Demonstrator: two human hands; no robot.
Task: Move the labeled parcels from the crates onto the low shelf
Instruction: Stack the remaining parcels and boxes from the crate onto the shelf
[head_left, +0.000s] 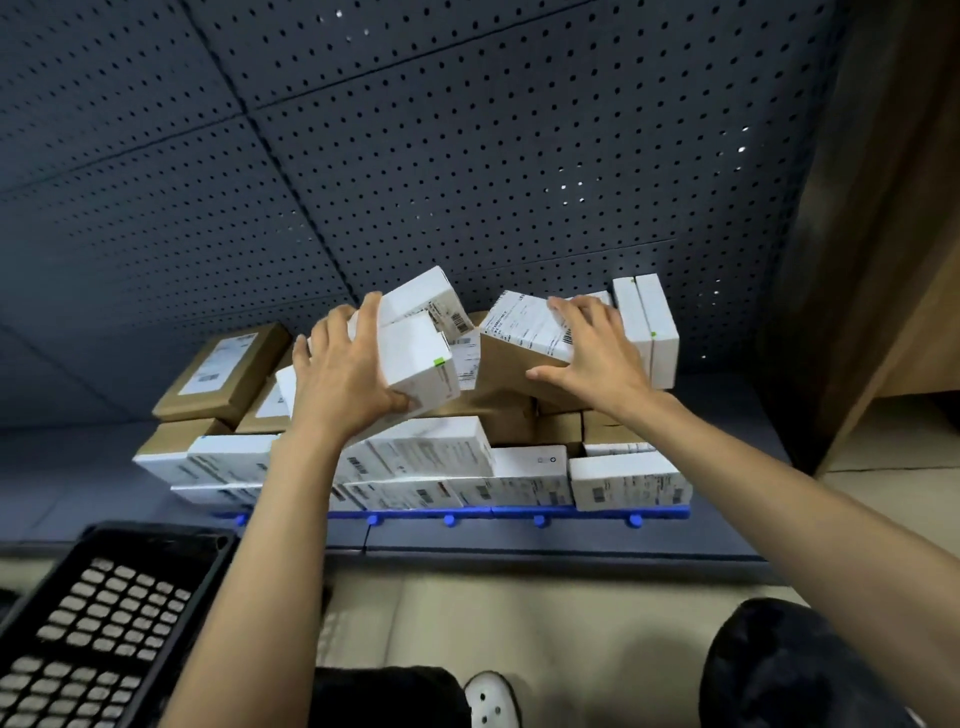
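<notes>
- The left hand (343, 379) grips a white parcel (415, 358). Its thumb is hooked under the near lower corner and its fingers are curled over the far side.
- A second white box (423, 296) sits tight against the top of that parcel. Whether the same grip carries it cannot be told.
- The right hand (592, 353) lies flat with its fingers spread and straight on a brown parcel (511, 369), clasping nothing. That parcel is tilted, with its label facing up.
- Both parcels are at the top of the pile (431, 457) on the shelf (571, 543), just beside each other, and neither looks settled flat yet.
- Two slim white boxes (649, 332) stand upright just right of the right hand.
- The pile is several layers deep, with brown cartons behind and white ones in front, lined up against a blue strip (587, 512) at the shelf's front.
- The crate (156, 540) at lower left shows only its bare grid floor in the part that is visible. Other crates are out of view.
- Judged from this, most of the task is done. What is left is to seat these two parcels, and possibly to empty crates that cannot be seen.
- The white parcel is a plain carton with a barcode label and a small green mark at one corner. Its edges are crisp and it shows no dents.
- The pile looks loose and uneven, so it may shift when the parcels are let go.
</notes>
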